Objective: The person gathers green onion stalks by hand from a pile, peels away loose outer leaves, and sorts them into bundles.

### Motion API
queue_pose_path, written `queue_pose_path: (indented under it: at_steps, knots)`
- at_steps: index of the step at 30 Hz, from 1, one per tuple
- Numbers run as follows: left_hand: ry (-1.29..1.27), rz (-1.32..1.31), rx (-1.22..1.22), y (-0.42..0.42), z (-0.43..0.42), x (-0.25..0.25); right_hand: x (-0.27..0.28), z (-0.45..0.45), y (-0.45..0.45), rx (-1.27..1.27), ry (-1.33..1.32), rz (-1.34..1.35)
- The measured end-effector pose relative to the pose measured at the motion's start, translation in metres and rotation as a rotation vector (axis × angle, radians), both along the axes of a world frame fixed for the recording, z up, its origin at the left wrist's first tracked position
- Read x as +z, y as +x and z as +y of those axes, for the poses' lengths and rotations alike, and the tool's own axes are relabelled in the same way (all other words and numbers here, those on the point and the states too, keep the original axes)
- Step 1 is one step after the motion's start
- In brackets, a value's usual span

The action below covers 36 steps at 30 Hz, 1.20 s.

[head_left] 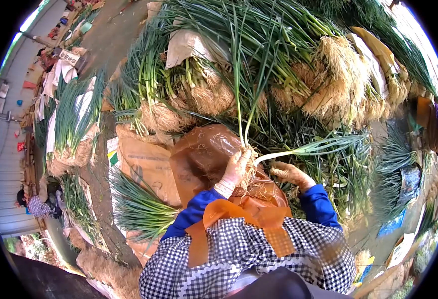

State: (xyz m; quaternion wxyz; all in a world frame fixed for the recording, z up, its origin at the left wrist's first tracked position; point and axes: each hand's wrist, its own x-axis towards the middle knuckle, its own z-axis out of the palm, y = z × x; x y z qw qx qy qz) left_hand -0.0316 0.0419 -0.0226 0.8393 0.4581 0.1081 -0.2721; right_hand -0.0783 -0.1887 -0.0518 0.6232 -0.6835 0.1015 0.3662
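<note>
My left hand is closed around the root end of a few green onions above my lap. Two of their long stalks rise away from me, and another white stem points right with its leaves spread. Pale stringy roots show beside my fingers. My right hand is just below that stem, its fingers stretched toward the roots, and I see nothing in it. A brown plastic apron covers my lap, with loose root bits on it.
Large bundles of green onions with tan roots lie ahead. Loose leaves cover the ground to the right. A trimmed-looking bunch rests on an orange sack at my left. Another person is at far left.
</note>
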Motion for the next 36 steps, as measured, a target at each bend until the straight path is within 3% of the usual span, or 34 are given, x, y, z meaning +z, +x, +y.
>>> queue_pose_path:
  at_steps: [2, 3, 4, 6, 7, 8, 9, 10, 11, 12, 13, 14, 15, 17, 18, 19, 20, 21, 22, 24, 25, 26, 27, 28, 30, 31, 33, 34, 36]
  knots:
    - [0.101, -0.122, -0.087, 0.001, -0.001, -0.001, 0.024, 0.016, -0.001, -0.093, 0.478, -0.101]
    - [0.072, -0.134, -0.103, -0.001, -0.001, 0.009, 0.049, 0.032, 0.009, -0.133, 0.474, -0.121]
    - [0.074, -0.139, -0.102, -0.002, -0.001, 0.01, 0.021, 0.038, 0.013, -0.171, 0.501, -0.18]
    - [-0.114, -0.088, -0.084, -0.008, 0.0, 0.01, 0.028, 0.066, 0.029, -0.315, 0.489, -0.271]
    - [-0.219, -0.08, -0.149, -0.009, 0.01, 0.006, 0.044, 0.078, 0.037, -0.421, 0.659, -0.138]
    - [-0.125, -0.126, -0.184, -0.009, 0.016, 0.006, 0.059, 0.086, 0.045, -0.524, 0.824, -0.003]
    - [0.001, -0.251, -0.348, -0.01, 0.024, 0.007, 0.056, 0.091, 0.052, -0.5, 1.07, -0.048]
    - [0.131, -0.375, -0.511, -0.012, 0.032, 0.016, 0.048, 0.093, 0.055, -0.577, 1.042, -0.021]
    - [0.097, -0.33, -0.661, -0.015, 0.04, 0.02, 0.063, 0.094, 0.054, -0.524, 0.88, -0.125]
    - [0.337, -0.627, -0.708, -0.021, 0.045, 0.024, 0.078, 0.098, 0.053, -0.473, 0.717, -0.229]
    - [0.279, -0.612, -0.73, -0.019, 0.047, 0.031, 0.065, 0.104, 0.053, -0.481, 0.794, -0.163]
    - [0.221, -0.593, -0.752, -0.016, 0.046, 0.043, 0.078, 0.103, 0.048, -0.433, 0.575, -0.186]
    - [0.0, -0.15, -0.708, -0.01, 0.055, 0.057, 0.085, 0.105, 0.044, -0.401, 0.568, -0.191]
    - [-0.394, -0.179, -0.578, -0.01, 0.068, 0.014, 0.089, 0.115, 0.042, -0.379, 0.523, -0.272]
    - [-0.741, 0.276, -0.609, -0.007, 0.066, 0.006, 0.096, 0.113, 0.043, -0.256, 0.532, -0.298]
    - [-0.491, 0.342, -0.404, -0.017, 0.052, 0.063, 0.084, 0.119, 0.047, -0.206, 0.461, -0.38]
    - [-0.343, 0.44, -0.478, -0.016, 0.052, 0.055, 0.091, 0.127, 0.052, -0.155, 0.389, -0.46]
    - [-0.25, 0.412, -0.453, -0.017, 0.053, 0.05, 0.102, 0.117, 0.055, -0.017, 0.177, -0.414]
    - [-0.159, 0.384, -0.424, -0.017, 0.049, 0.067, 0.111, 0.109, 0.068, 0.183, 0.013, -0.544]
    - [-0.49, 0.194, -0.238, -0.009, 0.067, 0.101, 0.148, 0.078, 0.089, 0.325, 0.054, -0.714]
    - [-0.622, 0.151, -0.159, 0.001, 0.079, 0.125, 0.132, 0.056, 0.111, 0.321, 0.053, -0.714]
    - [-0.706, 0.037, -0.156, 0.012, 0.098, 0.132, 0.101, 0.029, 0.141, 0.023, 0.017, -0.699]
    - [-0.91, -0.128, -0.183, 0.021, 0.106, 0.152, 0.099, 0.004, 0.159, -0.123, -0.006, -0.693]
    - [-0.889, -0.243, -0.058, 0.024, 0.117, 0.174, 0.096, -0.021, 0.176, -0.27, -0.025, -0.688]
    - [-0.859, -0.515, 0.063, 0.037, 0.142, 0.21, 0.114, -0.06, 0.186, -0.113, -1.462, -0.928]
    - [-0.756, -0.654, 0.004, 0.052, 0.157, 0.223, 0.107, -0.073, 0.194, -0.113, -1.462, -0.933]
    - [-0.644, -0.815, 0.226, 0.072, 0.169, 0.228, 0.084, -0.087, 0.206, 0.004, -1.468, -0.678]
    - [-0.56, -0.875, 0.305, 0.083, 0.167, 0.233, 0.082, -0.088, 0.206, 0.001, -1.467, -0.678]
    - [-0.33, -0.693, 0.537, 0.092, 0.132, 0.234, 0.083, -0.092, 0.21, -0.01, -1.394, -0.754]
